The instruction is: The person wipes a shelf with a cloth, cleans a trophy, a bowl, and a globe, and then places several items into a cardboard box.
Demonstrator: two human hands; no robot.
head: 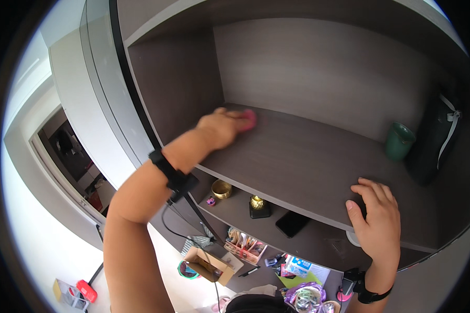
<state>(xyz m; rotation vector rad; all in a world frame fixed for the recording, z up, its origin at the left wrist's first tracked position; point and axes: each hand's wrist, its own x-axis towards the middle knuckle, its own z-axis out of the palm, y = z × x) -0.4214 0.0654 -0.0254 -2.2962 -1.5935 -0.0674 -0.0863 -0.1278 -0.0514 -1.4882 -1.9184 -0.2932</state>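
My left hand [221,127] reaches deep into a dark wood-look shelf [297,152], towards its back left corner. Its fingers press a small pink pad [249,120], blurred, possibly a sponge or cloth, against the shelf board. At the front edge of the same board, my right hand [376,217] rests with fingers apart and holds nothing. Beyond it stand a green cup [399,141] and a tall black case [431,141] with a pale ribbon, near the right side wall.
One level down are a brass bowl [221,189], a gold ornament on a black base [259,207] and a black phone [292,223]. Lower still sit an open cardboard box [209,264], a pink organizer [245,247] and a purple-wrapped basket [305,295]. A cable [180,234] hangs from my left wrist strap.
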